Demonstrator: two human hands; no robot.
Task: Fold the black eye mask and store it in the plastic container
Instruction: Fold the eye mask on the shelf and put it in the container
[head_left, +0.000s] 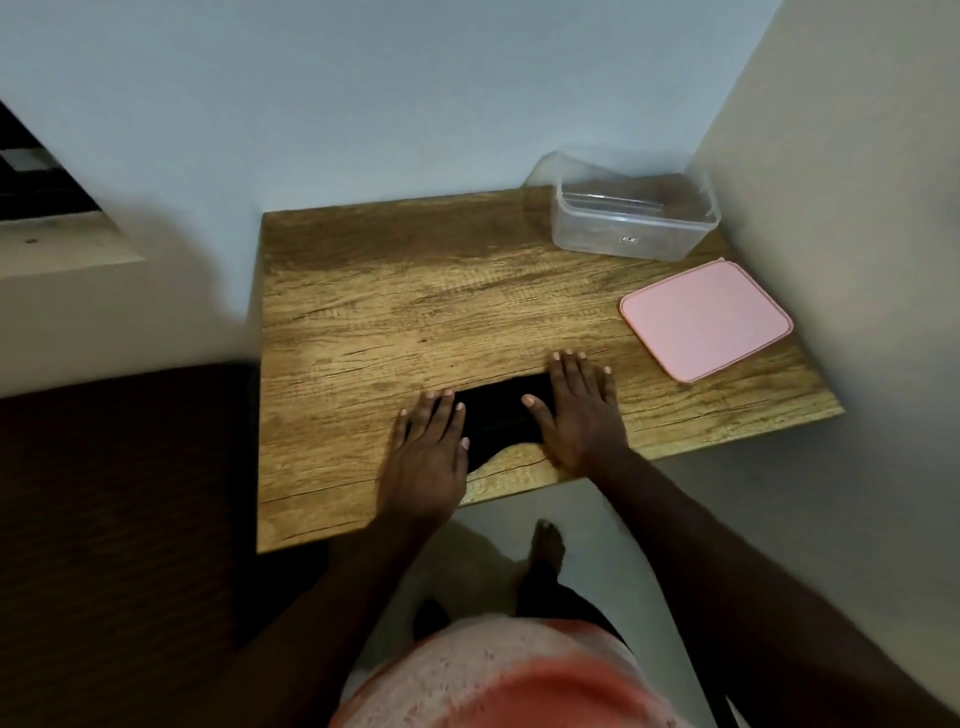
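The black eye mask (497, 418) lies flat on the wooden table (395, 312), near its front edge. My left hand (428, 457) rests palm down on the mask's left end, fingers spread. Over the right end lies my right hand (579, 410), also flat with fingers apart. Only the middle of the mask shows between the two hands. The clear plastic container (634, 210) stands open and empty at the table's far right corner, well away from both hands.
A pink lid (705, 318) lies flat on the table's right side, in front of the container. Walls close in behind and to the right of the table. A dark brown surface (119, 519) lies to the left. My bare foot (545, 545) is on the floor below.
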